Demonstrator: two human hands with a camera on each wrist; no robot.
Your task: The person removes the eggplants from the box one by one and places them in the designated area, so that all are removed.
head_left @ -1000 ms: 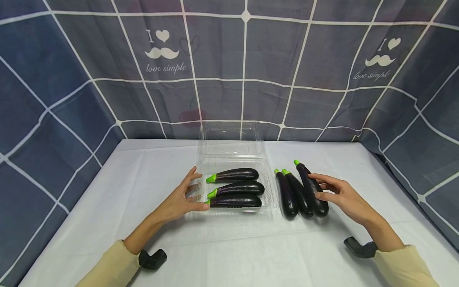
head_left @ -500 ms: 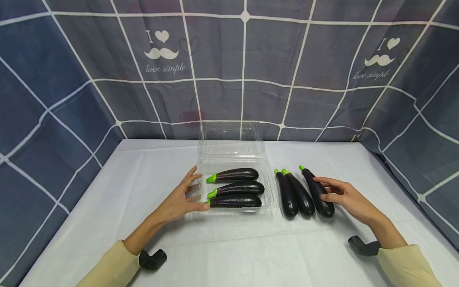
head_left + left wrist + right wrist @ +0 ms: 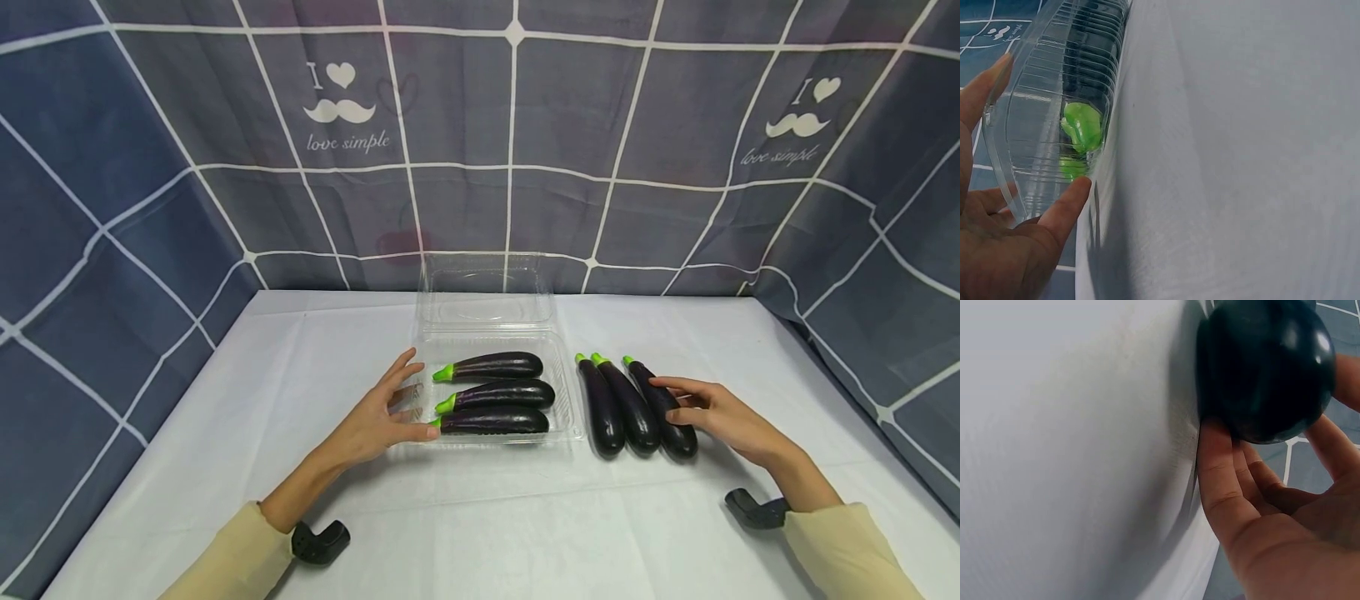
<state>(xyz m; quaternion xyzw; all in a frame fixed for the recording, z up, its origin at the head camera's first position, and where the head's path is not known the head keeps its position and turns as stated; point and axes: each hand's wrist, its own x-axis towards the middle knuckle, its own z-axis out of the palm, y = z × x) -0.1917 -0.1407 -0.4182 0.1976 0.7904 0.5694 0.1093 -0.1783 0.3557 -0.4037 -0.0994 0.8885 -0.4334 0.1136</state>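
Observation:
My right hand (image 3: 720, 417) grips the rightmost eggplant (image 3: 651, 398) of three that lie side by side, stems away from me. In the right wrist view that eggplant's dark, round end (image 3: 1269, 369) sits between thumb and fingers, close to the cloth. My left hand (image 3: 375, 423) rests with spread, mostly straight fingers at the left side of a clear plastic clamshell container (image 3: 566, 400), thumb by its front corner. The left wrist view shows fingertips touching the clear wall (image 3: 1035, 119), with green stems (image 3: 1082, 127) behind it. Three eggplants (image 3: 504, 393) lie crosswise inside, stems to the left.
The container's lid (image 3: 486, 292) stands raised at the back. A white cloth (image 3: 495, 525) covers the table. Two more eggplants (image 3: 602, 408) lie between the container and the gripped one. Grey checked fabric (image 3: 562, 125) hangs behind and at both sides.
The right hand moves the gripped eggplant rightward, apart from its two neighbours, then slightly back left and toward me, close beside them. The left hand and container stay in place.

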